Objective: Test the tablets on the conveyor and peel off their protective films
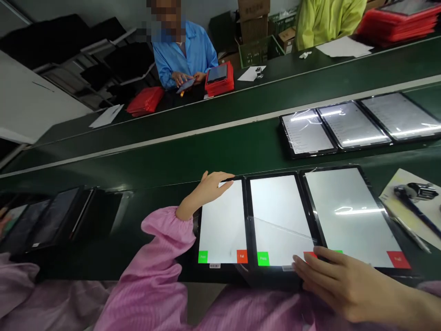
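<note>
Hands (339, 278) lie over tablets (279, 202) showing "Pass" and "Fail".

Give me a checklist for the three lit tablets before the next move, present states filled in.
1. Screens lit on the left tablet, middle tablet and right tablet: ok, all mostly white.
2. Left tablet's buttons uncovered: ok, the green button and red Fail button both show.
3. Middle tablet's Fail button uncovered: not ok, the right hand partly hides it.
4. Right tablet's green button uncovered: not ok, the right hand hides most of it.
5. Left hand clear of the left tablet: not ok, its fingers overlap the top edge.
6. Fingers off the glass: cannot tell, contact is unclear from this view.
</note>
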A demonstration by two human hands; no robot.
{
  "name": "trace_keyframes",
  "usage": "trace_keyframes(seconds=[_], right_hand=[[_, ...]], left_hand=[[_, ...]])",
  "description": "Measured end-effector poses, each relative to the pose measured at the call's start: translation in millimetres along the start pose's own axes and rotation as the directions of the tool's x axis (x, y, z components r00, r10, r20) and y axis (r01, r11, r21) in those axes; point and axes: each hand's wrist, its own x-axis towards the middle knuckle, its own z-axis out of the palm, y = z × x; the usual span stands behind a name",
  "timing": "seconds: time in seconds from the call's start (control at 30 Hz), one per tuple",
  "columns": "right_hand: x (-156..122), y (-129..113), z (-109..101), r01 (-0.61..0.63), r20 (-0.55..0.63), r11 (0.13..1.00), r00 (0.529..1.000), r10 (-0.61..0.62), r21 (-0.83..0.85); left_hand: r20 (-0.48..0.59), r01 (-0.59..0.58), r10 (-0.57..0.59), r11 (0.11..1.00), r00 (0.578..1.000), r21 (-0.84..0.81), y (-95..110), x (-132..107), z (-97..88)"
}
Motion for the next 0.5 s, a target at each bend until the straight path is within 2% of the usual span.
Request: trace_keyframes(seconds=[0.17, 0.37, 0.43, 0.5], right_hand=[[-27.6, -1.7, -20.6, -0.038, 0.052, 0.999, 0.998, 0.038, 0.0], [-37.9, -1.8, -23.5, 0.021, 0.06, 1.0, 0.998, -0.019, -0.022], [-33.9, 3.2, -23.6, 0.054, 0.059, 0.998, 0.997, -0.052, -0.032], [-28.1, 13.8, -24.4, 0.079, 0.056, 0.995, 0.996, -0.075, -0.064]], left_hand=[[0.003, -0.034, 0.034, 0.996, 0.999, -0.08, 9.2, 12.4, 9.3], [-0.108, -0.087, 0.073, 0.987, 0.991, -0.138, 14.1, 18.9, 12.9], [-0.142, -0.12, 0.099, 0.982, 0.985, -0.146, 15.5, 14.0, 11.4], [-0.153, -0.165, 0.141, 0.974, 0.978, -0.155, 18.0, -4.2, 7.5]])
